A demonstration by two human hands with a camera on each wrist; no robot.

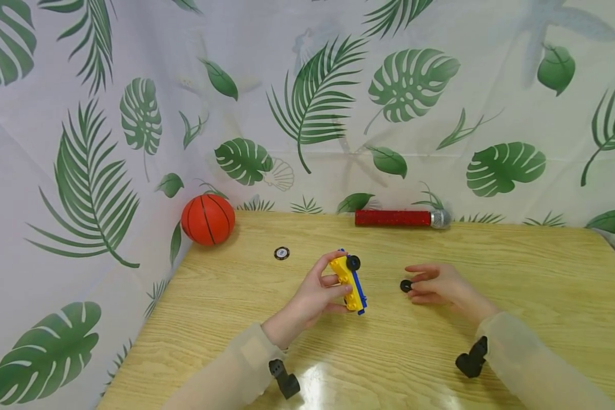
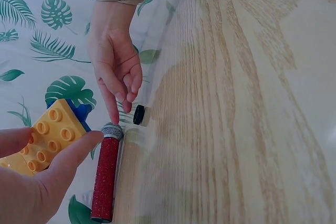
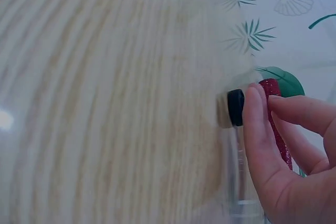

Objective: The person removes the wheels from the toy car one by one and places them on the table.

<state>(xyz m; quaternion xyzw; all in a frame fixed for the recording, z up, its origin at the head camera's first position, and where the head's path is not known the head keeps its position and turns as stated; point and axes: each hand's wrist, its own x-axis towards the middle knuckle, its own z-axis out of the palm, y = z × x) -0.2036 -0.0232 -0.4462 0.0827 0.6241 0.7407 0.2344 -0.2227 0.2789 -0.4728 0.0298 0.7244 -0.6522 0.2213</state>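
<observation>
My left hand [image 1: 312,293] grips a yellow and blue toy car [image 1: 349,285] between thumb and fingers, clear of the table. A black wheel [image 1: 353,262] shows at the car's upper end. In the left wrist view the car's yellow studded side [image 2: 55,129] faces the camera. To the right, a small loose black wheel [image 1: 406,286] is on the table. My right hand [image 1: 441,287] is right beside it, fingers extended and loosely bent. In the right wrist view that loose wheel [image 3: 235,107] appears next to the thumb; whether they touch I cannot tell.
A red microphone [image 1: 394,218] with a silver head lies along the back edge of the wooden table [image 1: 225,319]. At the back left sits an orange ball [image 1: 208,220]. A black and white poker chip [image 1: 282,253] lies left of the car. A leaf-patterned curtain [image 1: 338,114] hangs behind.
</observation>
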